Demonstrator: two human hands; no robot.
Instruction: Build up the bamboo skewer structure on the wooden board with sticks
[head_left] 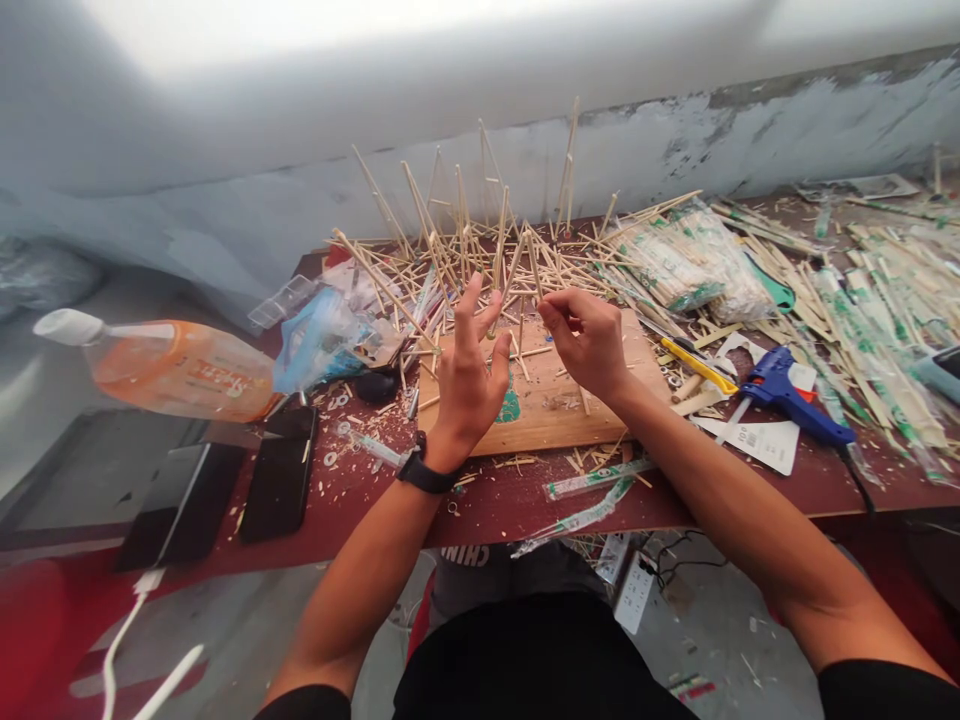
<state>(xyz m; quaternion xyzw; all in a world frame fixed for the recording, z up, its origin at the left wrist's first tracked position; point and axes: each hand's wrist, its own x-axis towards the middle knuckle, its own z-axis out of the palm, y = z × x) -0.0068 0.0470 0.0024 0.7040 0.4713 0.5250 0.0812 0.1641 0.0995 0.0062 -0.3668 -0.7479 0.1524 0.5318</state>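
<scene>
Over a wooden board [555, 428] on the dark red table, my left hand [472, 370] has its fingers spread and holds nothing; a black band circles that wrist. To its right my right hand [585, 338] is closed, thumb and fingertips pinched together beside the lower end of an upright stick [532, 262]. Whatever lies between those fingertips is too small to make out. Just beyond both hands, several thin wooden sticks [461, 215] stand upright or leaning in joined shapes amid a heap of loose sticks. A green patch [508, 405] shows on the board near my left hand.
At right lie a blue glue gun [799, 395], a yellow cutter [699, 365] and packs of sticks [694, 262]. Leftward are an orange bottle [187, 370], a blue plastic bag [319, 340] and a black phone [277, 480]. A wall [660, 150] rises behind the table.
</scene>
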